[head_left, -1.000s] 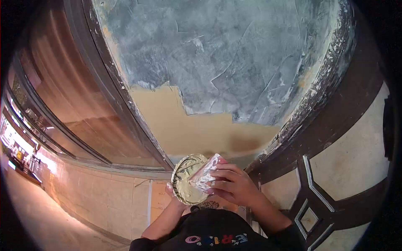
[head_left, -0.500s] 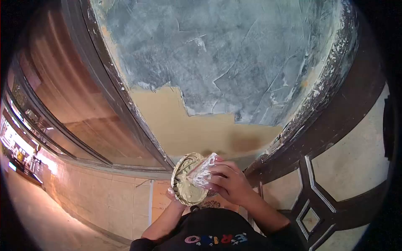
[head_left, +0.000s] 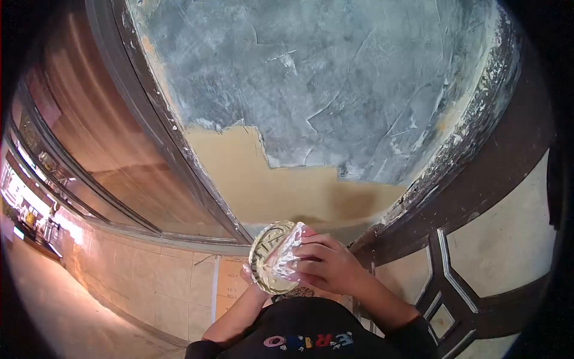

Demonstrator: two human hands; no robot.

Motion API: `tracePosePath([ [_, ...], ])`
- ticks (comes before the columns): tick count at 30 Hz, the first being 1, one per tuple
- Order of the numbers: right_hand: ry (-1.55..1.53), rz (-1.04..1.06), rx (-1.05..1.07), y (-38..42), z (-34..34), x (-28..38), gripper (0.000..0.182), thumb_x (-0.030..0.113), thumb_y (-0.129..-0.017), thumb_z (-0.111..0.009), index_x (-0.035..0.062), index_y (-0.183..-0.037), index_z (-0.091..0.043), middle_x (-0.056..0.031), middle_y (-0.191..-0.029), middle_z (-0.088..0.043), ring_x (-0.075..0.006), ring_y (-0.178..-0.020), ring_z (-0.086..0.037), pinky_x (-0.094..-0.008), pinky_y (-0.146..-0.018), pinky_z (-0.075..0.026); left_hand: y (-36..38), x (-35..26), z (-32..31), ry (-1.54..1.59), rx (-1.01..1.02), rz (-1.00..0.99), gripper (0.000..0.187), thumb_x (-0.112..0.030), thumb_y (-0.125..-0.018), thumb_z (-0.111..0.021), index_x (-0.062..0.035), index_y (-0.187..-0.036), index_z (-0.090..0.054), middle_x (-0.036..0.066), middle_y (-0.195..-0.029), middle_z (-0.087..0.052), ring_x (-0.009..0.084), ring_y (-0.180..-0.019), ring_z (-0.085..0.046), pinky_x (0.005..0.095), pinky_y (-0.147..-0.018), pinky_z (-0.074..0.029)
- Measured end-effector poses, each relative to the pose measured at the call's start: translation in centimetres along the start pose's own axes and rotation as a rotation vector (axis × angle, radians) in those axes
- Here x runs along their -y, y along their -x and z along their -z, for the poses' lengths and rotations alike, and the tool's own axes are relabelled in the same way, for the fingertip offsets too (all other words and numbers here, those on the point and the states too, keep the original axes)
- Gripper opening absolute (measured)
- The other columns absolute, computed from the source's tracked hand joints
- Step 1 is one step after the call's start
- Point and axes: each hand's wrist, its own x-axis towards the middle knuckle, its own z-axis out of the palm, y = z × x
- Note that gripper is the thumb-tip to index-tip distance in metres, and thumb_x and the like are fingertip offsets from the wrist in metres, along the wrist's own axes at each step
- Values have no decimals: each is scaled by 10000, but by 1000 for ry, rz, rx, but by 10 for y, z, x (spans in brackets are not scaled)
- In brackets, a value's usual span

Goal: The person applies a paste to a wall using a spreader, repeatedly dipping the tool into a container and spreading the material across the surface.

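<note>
At the bottom middle, my left hand (head_left: 249, 276) is wrapped round the side of a shallow round container (head_left: 256, 248); most of its fingers are hidden beneath it. Pale cream putty (head_left: 276, 283) lies inside, and smears of it coat the rim. My right hand (head_left: 326, 263) grips a flat putty spreader (head_left: 289, 250), pinkish and covered in whitish putty, with fingers spread along its face. The spreader's lower edge dips into the container. Ahead stands a wall, its upper part coated in grey-blue plaster (head_left: 335, 90) with a ragged lower edge above bare tan surface (head_left: 251, 173).
A dark-framed glass panel (head_left: 125, 155) borders the wall at left. On the right is dark wooden panelling (head_left: 412, 263) with pale insets. An orange sheet with writing (head_left: 230, 278) lies on the tiled floor (head_left: 170, 281). Several items stand on a counter (head_left: 36, 230) far left.
My right hand has turned the spreader more upright and lowered it in the container. The container has tilted and shifted slightly right, exposing more of its streaked inner wall.
</note>
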Motion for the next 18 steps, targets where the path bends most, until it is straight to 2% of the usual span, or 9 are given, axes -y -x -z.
tracePosePath([
  [2, 0, 12, 10, -1, -7, 1, 364, 162, -657, -714, 188, -1009, -627, -13, -1083, -540, -257, -1026, -494, -385, -882, -440, -6, 2, -3, -1, 4, 0, 1067, -816, -581, -484, -132, -1374, -284, 111, -1383, -340, 298, -1237, -379, 448, -1021, -333],
  [4, 48, -55, -68, 0, -15, 1, 374, 163, -651, -713, 186, -1013, -623, -9, -1093, -530, -253, -1014, -486, -378, -878, -439, -9, 3, -5, -1, 9, 4, 1068, -816, -580, -484, -132, -1375, -284, 112, -1383, -340, 298, -1237, -379, 448, -1021, -333],
  [8, 71, -56, -142, -1, -28, 1, 383, 155, -647, -711, 177, -1018, -618, -8, -1074, -532, -257, -991, -487, -376, -870, -441, -12, 10, -9, -2, 23, 13, 1070, -817, -578, -484, -132, -1375, -283, 113, -1383, -339, 299, -1237, -378, 447, -1022, -333],
  [14, 112, -142, -320, 3, -28, -5, 345, 79, -664, -682, 161, -994, -626, -22, -1000, -554, -265, -945, -519, -376, -826, -454, -15, 14, -14, -6, 76, 39, 1074, -819, -576, -484, -131, -1376, -282, 114, -1384, -338, 299, -1238, -377, 447, -1022, -333],
  [18, 96, -160, -407, 17, -24, -21, 277, 139, -709, -675, 143, -983, -636, -35, -976, -564, -262, -911, -537, -358, -821, -451, -14, 28, -4, 48, 64, 65, 1092, -830, -568, -470, -126, -1380, -274, 130, -1394, -320, 303, -1243, -372, 442, -1026, -330],
])
